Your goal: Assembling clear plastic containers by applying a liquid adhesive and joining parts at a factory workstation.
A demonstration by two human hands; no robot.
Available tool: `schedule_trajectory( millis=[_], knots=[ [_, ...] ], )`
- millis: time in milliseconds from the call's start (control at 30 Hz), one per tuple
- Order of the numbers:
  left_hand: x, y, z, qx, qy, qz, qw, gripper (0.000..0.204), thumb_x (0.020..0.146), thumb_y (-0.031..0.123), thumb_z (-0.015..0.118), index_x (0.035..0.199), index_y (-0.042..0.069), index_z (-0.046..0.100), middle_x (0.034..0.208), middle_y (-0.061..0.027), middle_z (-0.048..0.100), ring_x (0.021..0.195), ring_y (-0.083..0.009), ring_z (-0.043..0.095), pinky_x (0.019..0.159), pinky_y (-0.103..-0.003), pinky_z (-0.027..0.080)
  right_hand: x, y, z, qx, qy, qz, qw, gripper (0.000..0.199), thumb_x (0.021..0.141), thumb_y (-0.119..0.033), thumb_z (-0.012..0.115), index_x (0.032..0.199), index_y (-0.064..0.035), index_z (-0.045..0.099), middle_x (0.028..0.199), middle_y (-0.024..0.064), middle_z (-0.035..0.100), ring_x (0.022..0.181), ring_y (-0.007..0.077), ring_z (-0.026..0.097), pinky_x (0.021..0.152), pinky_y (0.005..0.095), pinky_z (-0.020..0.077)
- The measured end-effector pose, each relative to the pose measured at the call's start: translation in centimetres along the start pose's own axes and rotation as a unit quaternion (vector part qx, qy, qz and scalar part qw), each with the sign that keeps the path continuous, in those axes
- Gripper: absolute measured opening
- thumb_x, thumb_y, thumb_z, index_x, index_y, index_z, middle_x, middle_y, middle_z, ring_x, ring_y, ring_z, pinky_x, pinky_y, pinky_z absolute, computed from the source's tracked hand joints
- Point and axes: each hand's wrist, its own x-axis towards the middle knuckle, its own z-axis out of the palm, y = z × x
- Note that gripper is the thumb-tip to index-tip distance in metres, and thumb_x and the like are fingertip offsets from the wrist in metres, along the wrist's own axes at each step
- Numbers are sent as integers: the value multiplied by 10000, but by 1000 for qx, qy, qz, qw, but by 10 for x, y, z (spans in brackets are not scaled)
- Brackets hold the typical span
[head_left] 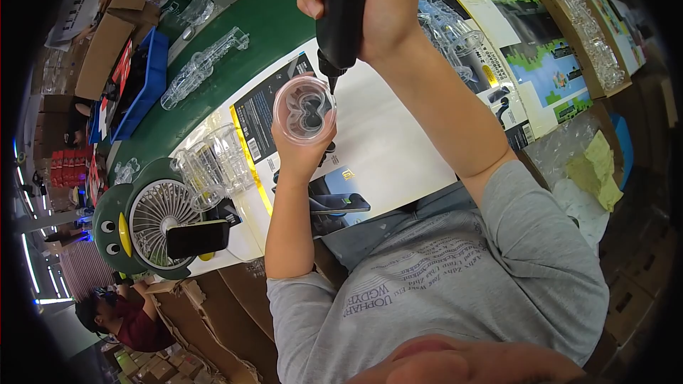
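While my left hand [302, 155] cradles a clear cup [306, 110] above the white board [398, 149] on the counter [274, 11], my right hand [391, 7] brings a black tool [346, 14] over it from the far side. The fingers on the right are clamped round the tool's body; those on the left look clamped round the cup, though it hides most of them (I cannot make out each fingertip through the plastic). The cup's mouth faces up toward me, with curved walls visible inside, and the tool's thin tip [332, 87] stands just to its right. I take the step in hand to be lining the tool up with the side of the cup; whether the two touch, I cannot tell. As I judge it, the next move calls for a firm left grip, so the cup does not turn, and a small, careful shift of the tip, pressed lengthwise rather than sideways, since smooth plastic could let it skid. Clear tubes [217, 171] lie left of my left forearm, more tubes [452, 32] sit beyond my right one, and a phone [340, 203] rests near my body, well below the cup.
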Motion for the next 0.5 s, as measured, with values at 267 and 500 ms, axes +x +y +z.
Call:
schedule_trajectory(
  millis=[267,500],
  knots=[
    [0,-3,0,-76,-9,28,997,617,655,26,711,1179,34,385,1116,-124,560,987,-185,562,891,-305,438,0,0,0,-4,1,-2,1000,382,949,-362,323,783,-60,487,547,44,482,451,118,471,444,216,405],
    [3,6,2,-73,-21,34,997,657,646,-7,703,1165,44,303,1111,-168,565,1036,-215,563,920,-330,437,-1,-3,-1,-13,-5,-20,1000,378,955,-347,312,788,-58,489,541,45,482,442,119,469,437,214,400]
  ],
)
